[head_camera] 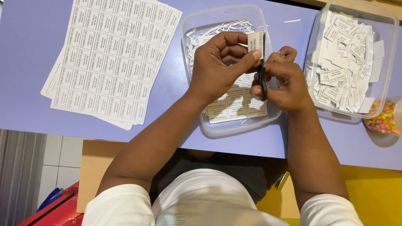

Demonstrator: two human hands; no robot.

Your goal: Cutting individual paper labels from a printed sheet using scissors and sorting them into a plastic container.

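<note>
Over the middle tub (197, 25), a clear plastic one set on the lilac table (25, 50), a small printed label strip (254, 42) is pinched between thumb and fingers of the left hand (217, 67); the strip is held upright, above the tub's paper shreds (213, 31). Black-handled scissors (262, 77) are gripped in the right hand (284, 81), which is closed round the handles and pressed close against the left; the blades are seen edge-on at the strip's right side, and whether they are open or shut cannot be told. Part of a cut sheet (236, 106) is seen lying in the near end of the tub, under both hands. To the left, a stack of uncut label sheets (111, 58) is spread on the table; to the right, a second tub (391, 25) is filled with cut labels (343, 67), and a container of coloured sweets (381, 119) is glimpsed just beyond it.

A crooked cut is judged the likeliest fault, caused by the strip being so small and held only at one edge; print could be clipped. The left thumb is kept very near the blades, so a nick is possible; a freed label could also drop among the shreds and be lost.
</note>
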